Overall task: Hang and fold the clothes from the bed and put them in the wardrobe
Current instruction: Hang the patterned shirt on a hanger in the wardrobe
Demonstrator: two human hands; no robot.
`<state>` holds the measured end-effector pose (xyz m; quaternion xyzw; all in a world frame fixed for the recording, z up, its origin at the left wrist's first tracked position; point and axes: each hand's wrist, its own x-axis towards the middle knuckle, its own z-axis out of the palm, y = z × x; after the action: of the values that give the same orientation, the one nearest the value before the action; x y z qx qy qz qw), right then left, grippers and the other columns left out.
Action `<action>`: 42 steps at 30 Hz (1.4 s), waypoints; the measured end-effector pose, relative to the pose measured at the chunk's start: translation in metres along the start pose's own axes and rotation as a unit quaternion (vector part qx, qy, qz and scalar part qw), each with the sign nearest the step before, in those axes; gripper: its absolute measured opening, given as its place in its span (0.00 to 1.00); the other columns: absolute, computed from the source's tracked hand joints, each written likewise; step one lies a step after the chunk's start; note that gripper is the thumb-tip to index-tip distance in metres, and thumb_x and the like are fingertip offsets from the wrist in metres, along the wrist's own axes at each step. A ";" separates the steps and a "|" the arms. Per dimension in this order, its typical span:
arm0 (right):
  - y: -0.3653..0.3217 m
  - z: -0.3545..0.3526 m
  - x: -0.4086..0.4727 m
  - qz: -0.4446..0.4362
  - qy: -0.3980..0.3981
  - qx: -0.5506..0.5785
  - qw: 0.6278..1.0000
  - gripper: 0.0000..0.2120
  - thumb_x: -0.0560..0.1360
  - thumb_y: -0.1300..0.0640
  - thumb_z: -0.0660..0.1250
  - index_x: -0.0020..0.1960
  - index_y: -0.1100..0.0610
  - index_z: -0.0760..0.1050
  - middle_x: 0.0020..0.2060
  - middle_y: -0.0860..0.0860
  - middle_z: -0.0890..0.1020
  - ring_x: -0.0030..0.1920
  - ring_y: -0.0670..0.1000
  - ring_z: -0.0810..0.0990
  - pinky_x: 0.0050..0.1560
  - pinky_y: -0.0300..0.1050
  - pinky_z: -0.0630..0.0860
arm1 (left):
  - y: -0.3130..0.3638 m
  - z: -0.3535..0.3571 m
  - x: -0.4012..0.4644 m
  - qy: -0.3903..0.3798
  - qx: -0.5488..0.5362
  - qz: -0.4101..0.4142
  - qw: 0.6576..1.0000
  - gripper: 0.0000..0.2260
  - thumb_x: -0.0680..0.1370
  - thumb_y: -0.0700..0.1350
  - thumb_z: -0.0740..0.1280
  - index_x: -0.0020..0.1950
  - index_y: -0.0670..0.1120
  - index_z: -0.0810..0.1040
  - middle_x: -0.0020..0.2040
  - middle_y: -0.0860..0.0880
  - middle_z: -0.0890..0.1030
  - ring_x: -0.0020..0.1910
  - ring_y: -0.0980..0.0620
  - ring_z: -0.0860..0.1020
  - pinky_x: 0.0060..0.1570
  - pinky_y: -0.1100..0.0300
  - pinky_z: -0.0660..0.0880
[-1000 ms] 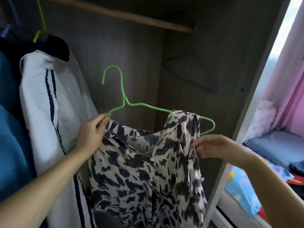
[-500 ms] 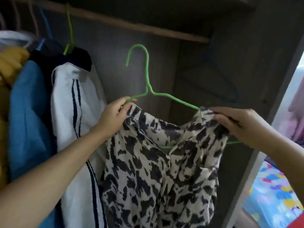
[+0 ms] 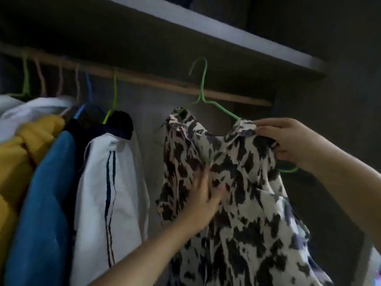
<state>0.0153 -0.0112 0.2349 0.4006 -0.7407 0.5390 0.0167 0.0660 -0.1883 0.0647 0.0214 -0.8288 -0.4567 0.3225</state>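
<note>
A black-and-white patterned shirt (image 3: 245, 203) hangs on a green wire hanger (image 3: 203, 83) inside the wardrobe. The hanger's hook is up at the wooden rail (image 3: 144, 79); whether it rests on the rail I cannot tell. My right hand (image 3: 288, 143) grips the shirt's right shoulder together with the hanger's end. My left hand (image 3: 204, 199) lies on the shirt's front below the collar, fingers nearly straight and blurred.
Left of the shirt hang a white garment with dark stripes (image 3: 109, 193), a blue one (image 3: 45, 203), a yellow one (image 3: 18, 153) and others on several hangers. A shelf (image 3: 226, 32) runs above the rail. The wardrobe's side wall (image 3: 340, 141) stands at the right.
The hanger with the shirt has risen to the rail. My left hand has let go of the shirt's left shoulder and dropped onto its front. The view has tilted up.
</note>
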 end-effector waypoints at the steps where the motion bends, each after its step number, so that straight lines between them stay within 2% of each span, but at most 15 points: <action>1: -0.012 0.014 0.010 -0.004 -0.005 0.018 1.000 0.10 0.79 0.57 0.63 0.53 0.44 0.79 0.39 0.51 0.83 0.33 0.48 0.82 0.35 0.41 0.80 | 0.006 0.004 -0.003 -0.019 -0.050 -0.006 0.999 0.35 0.62 0.81 0.51 0.62 0.81 0.34 0.74 0.69 0.37 0.70 0.75 0.42 0.70 0.62 0.41; 3: -0.034 0.043 0.030 -0.013 -0.019 0.053 0.998 0.12 0.80 0.59 0.61 0.59 0.47 0.78 0.37 0.53 0.78 0.22 0.43 0.70 0.22 0.34 0.65 | 0.015 0.002 -0.007 -0.024 -0.109 -0.021 0.994 0.44 0.58 0.82 0.56 0.66 0.77 0.34 0.73 0.70 0.38 0.64 0.82 0.47 0.68 0.66 0.44; 5: -0.051 0.075 0.045 -0.010 -0.035 0.097 0.995 0.14 0.80 0.62 0.59 0.62 0.50 0.76 0.33 0.52 0.74 0.20 0.42 0.63 0.19 0.33 0.57 | 0.018 -0.009 -0.005 -0.008 -0.126 -0.041 0.991 0.51 0.57 0.81 0.59 0.71 0.70 0.34 0.75 0.66 0.39 0.70 0.70 0.45 0.71 0.61 0.45; 7: -0.063 0.108 0.055 0.001 -0.064 0.157 0.986 0.15 0.81 0.65 0.56 0.64 0.54 0.74 0.28 0.52 0.71 0.20 0.42 0.61 0.18 0.32 0.55 | 0.019 -0.028 -0.006 0.028 -0.113 -0.056 0.992 0.48 0.63 0.76 0.57 0.75 0.63 0.34 0.77 0.60 0.39 0.75 0.60 0.43 0.74 0.56 0.44; 12: -0.058 0.160 0.053 0.035 -0.118 0.227 0.966 0.19 0.81 0.65 0.50 0.66 0.52 0.71 0.29 0.51 0.67 0.18 0.43 0.62 0.18 0.33 0.63 | -0.002 -0.062 -0.021 0.115 -0.097 -0.105 0.983 0.31 0.79 0.63 0.50 0.77 0.57 0.41 0.78 0.59 0.46 0.76 0.57 0.48 0.70 0.63 0.48; 16: -0.034 0.183 0.030 0.071 -0.146 0.228 0.960 0.17 0.82 0.66 0.51 0.56 0.48 0.73 0.27 0.51 0.69 0.18 0.43 0.66 0.20 0.37 0.73 | -0.015 -0.065 -0.048 0.124 -0.116 -0.127 0.977 0.25 0.82 0.58 0.48 0.78 0.56 0.46 0.78 0.58 0.51 0.76 0.59 0.50 0.70 0.63 0.49; 19: -0.021 0.187 0.017 0.080 -0.167 0.248 0.951 0.17 0.82 0.65 0.52 0.52 0.47 0.73 0.21 0.49 0.71 0.20 0.44 0.67 0.21 0.39 0.75 | -0.018 -0.058 -0.068 0.104 -0.125 -0.129 0.978 0.25 0.82 0.58 0.48 0.78 0.56 0.47 0.76 0.60 0.53 0.68 0.71 0.55 0.66 0.71 0.52; 22: -0.015 0.178 0.011 0.080 -0.161 0.224 0.958 0.14 0.82 0.61 0.57 0.64 0.48 0.72 0.27 0.50 0.73 0.24 0.47 0.70 0.23 0.39 0.75 | -0.014 -0.054 -0.079 0.089 -0.147 -0.131 0.976 0.27 0.80 0.60 0.49 0.78 0.56 0.49 0.69 0.65 0.58 0.54 0.84 0.63 0.57 0.82 0.58; 25: 0.000 0.160 0.007 0.051 -0.136 0.141 0.979 0.23 0.80 0.52 0.61 0.74 0.45 0.61 0.36 0.51 0.78 0.29 0.47 0.77 0.30 0.42 0.78 | -0.004 -0.048 -0.087 0.171 -0.129 -0.067 0.974 0.25 0.81 0.58 0.51 0.76 0.61 0.46 0.75 0.64 0.51 0.73 0.67 0.56 0.69 0.70 0.53; 28: 0.029 0.131 -0.011 0.003 -0.087 0.085 0.993 0.25 0.80 0.50 0.61 0.75 0.43 0.57 0.42 0.50 0.79 0.35 0.48 0.80 0.38 0.44 0.82 | 0.012 -0.035 -0.098 0.299 -0.004 0.060 0.952 0.26 0.82 0.56 0.54 0.76 0.61 0.44 0.78 0.60 0.45 0.77 0.60 0.47 0.75 0.52 0.54; 30: 0.059 0.109 -0.032 -0.008 -0.062 0.066 0.996 0.24 0.81 0.54 0.60 0.74 0.44 0.59 0.42 0.50 0.79 0.35 0.49 0.79 0.38 0.43 0.81 | 0.020 -0.016 -0.104 0.319 0.095 0.168 0.928 0.26 0.82 0.54 0.53 0.78 0.55 0.47 0.79 0.53 0.46 0.78 0.52 0.47 0.72 0.38 0.56; 33: 0.110 0.079 -0.073 0.012 -0.049 0.037 0.998 0.23 0.80 0.59 0.60 0.70 0.41 0.60 0.43 0.50 0.81 0.34 0.46 0.81 0.37 0.41 0.80 | 0.029 0.024 -0.110 0.256 0.149 0.234 0.926 0.26 0.82 0.51 0.53 0.78 0.48 0.50 0.78 0.47 0.50 0.78 0.47 0.50 0.70 0.34 0.55; 35: 0.149 0.048 -0.108 0.056 -0.032 0.012 0.998 0.21 0.80 0.59 0.59 0.68 0.41 0.62 0.43 0.50 0.81 0.34 0.45 0.81 0.38 0.40 0.80 | 0.035 0.063 -0.111 0.184 0.110 0.222 0.951 0.25 0.80 0.47 0.55 0.77 0.47 0.54 0.77 0.47 0.55 0.77 0.48 0.53 0.72 0.38 0.56; 39: 0.230 -0.020 -0.187 0.167 0.040 -0.036 0.984 0.17 0.80 0.62 0.58 0.64 0.45 0.68 0.40 0.47 0.79 0.31 0.43 0.79 0.35 0.39 0.78 | 0.037 0.156 -0.122 0.016 0.033 0.164 0.986 0.23 0.79 0.50 0.54 0.74 0.49 0.56 0.73 0.54 0.60 0.73 0.60 0.58 0.73 0.61 0.56; 42: 0.279 -0.073 -0.251 0.247 0.080 -0.114 0.959 0.15 0.79 0.60 0.58 0.64 0.49 0.71 0.43 0.47 0.79 0.36 0.46 0.79 0.38 0.39 0.76 | 0.034 0.238 -0.134 -0.103 0.019 0.124 0.987 0.23 0.79 0.51 0.55 0.74 0.46 0.63 0.71 0.51 0.67 0.71 0.58 0.63 0.70 0.68 0.55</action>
<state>-0.0150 0.2194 -0.0686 0.1561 -0.8694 0.4687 -0.0122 0.0487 0.0523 -0.0672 -0.1221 -0.8625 -0.3970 0.2890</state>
